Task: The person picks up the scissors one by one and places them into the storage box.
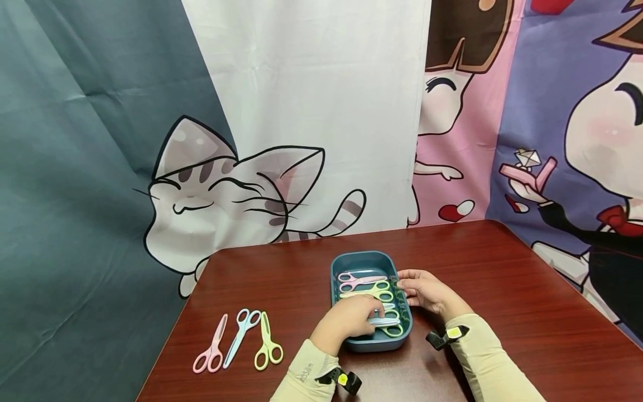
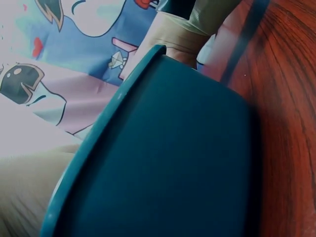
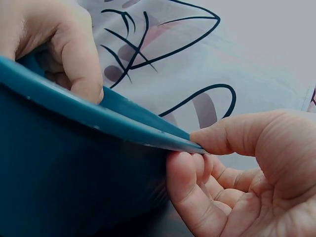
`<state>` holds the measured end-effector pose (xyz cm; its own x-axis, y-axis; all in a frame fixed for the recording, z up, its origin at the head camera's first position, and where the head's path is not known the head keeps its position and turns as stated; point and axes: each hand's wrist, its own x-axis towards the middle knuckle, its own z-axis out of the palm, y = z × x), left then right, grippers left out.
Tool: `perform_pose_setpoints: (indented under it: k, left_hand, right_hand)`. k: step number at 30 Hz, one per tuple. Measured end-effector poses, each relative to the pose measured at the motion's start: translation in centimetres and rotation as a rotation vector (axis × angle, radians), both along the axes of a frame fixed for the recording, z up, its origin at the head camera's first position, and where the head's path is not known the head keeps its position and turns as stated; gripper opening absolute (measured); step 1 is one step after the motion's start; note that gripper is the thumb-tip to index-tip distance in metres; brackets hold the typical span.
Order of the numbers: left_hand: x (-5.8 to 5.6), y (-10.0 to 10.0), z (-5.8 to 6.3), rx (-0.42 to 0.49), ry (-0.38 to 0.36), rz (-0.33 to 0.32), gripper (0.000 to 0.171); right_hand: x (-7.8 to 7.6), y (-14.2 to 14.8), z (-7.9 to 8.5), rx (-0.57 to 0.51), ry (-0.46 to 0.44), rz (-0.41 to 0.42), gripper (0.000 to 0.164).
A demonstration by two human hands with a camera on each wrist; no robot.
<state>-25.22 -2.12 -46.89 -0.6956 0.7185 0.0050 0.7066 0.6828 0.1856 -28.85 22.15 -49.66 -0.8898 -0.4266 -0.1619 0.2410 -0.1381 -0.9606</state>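
Head view: teal tray [image 1: 374,346] sits on the tbl [image 1: 291,273] in front of the person, w/ several prs of scissors inside; R hand [image 1: 427,290] pinches the tray's right rim btwn thumb and fingers, which the R wrist cam shows clearly; L hand [image 1: 349,318] reaches down into the near part of the tray, fingers bent, right at a light-blue pr [image 1: 385,322]; can't tell if it actually grips that pr, as the fingertips are hidden, & the L wrist cam shows mostly the tray's outer wall; also in the tray: a pink pr [image 1: 372,279] toward the far end, a green pr [image 1: 364,292] just nearer, a bit more blue [image 1: 389,306] partly behind the L hand, & green handles [image 1: 394,336] by the light-blue pr; out on the tbl, well left of the tray, 3 prs lie close side by side, approx. a row: pink scissors [image 1: 216,342], blue scissors [image 1: 240,334], green scissors [image 1: 267,338], w/ pink & green handles toward the person, blue handles away; progress, my read: part-way, 3 prs laid out vs. several in the tray; the light-blue pr looks like the one in hand now, w/ the others in the tray likely left to deal w/.
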Motion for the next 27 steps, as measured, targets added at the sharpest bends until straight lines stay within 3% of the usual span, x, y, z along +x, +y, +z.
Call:
perform_pose_setpoints:
  k: [14, 27]
  left_hand:
    - [0.46, 0.43, -0.43, -0.083, 0.122, 0.012, 0.027]
    - [0.69, 0.58, -0.48, -0.082, 0.137, 0.041, 0.028]
  right_hand:
    - [0.09, 0.02, -0.02, 0.013, 0.000, -0.012, 0.035]
    - [0.11, 0.00, -0.02, 0.009, 0.006, -0.005, 0.034]
